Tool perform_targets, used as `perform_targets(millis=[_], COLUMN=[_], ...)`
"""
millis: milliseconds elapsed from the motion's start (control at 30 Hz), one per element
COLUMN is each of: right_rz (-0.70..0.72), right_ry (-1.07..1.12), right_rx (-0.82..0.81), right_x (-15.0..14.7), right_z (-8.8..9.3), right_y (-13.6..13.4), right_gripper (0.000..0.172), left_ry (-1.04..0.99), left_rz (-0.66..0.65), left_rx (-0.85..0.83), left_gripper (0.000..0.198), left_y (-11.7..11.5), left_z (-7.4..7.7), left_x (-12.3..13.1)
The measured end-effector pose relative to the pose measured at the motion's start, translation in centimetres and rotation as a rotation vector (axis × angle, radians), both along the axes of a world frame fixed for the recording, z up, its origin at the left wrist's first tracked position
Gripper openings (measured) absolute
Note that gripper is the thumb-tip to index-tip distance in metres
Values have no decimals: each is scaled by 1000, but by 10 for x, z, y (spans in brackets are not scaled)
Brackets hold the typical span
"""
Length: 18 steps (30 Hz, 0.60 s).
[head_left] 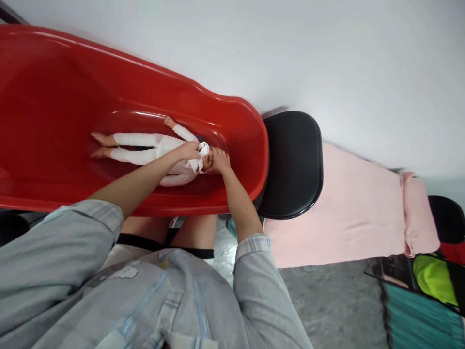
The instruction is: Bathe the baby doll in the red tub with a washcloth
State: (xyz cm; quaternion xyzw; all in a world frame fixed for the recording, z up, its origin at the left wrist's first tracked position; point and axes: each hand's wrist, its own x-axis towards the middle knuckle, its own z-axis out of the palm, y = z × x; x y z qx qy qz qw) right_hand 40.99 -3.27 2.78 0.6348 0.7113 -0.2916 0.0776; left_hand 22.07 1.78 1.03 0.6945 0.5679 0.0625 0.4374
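A baby doll [145,148] in white clothes lies on its back inside a red plastic tub [54,97], feet to the left, head to the right. My left hand [191,150] is closed on a small white cloth [201,155] pressed at the doll's face. My right hand [219,161] is cupped round the doll's head, which it mostly hides. Both forearms reach in over the tub's near rim.
A black stool seat [294,165] stands right of the tub. A pink towel [348,208] lies spread further right, with green [434,278] and teal [421,320] fabric at the lower right. Grey floor and a white wall surround them.
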Motion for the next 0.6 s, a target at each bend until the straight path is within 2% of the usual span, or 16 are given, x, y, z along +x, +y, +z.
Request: perform_targets(millis=[100, 233, 333, 467, 533, 600], right_rz=[3, 8, 2, -25, -32, -38], right_ry=[6, -3, -9, 0, 9, 12], right_rx=[5, 4, 7, 16, 17, 9], right_x=[0, 0, 0, 0, 0, 1], right_z=[2, 4, 3, 1, 0, 0], right_y=[-1, -1, -2, -3, -3, -2], right_gripper=[130, 129, 126, 124, 125, 127], left_ry=[50, 83, -24, -198, -209, -186], left_rz=[-87, -87, -94, -165, -201, -159], left_rx=[36, -12, -100, -258, -300, -265], left_gripper=[30, 24, 24, 24, 20, 18], left_y=[-7, -17, -24, -35, -37, -36], left_z=[1, 3, 5, 6, 5, 4], left_x=[0, 0, -1, -1, -2, -6])
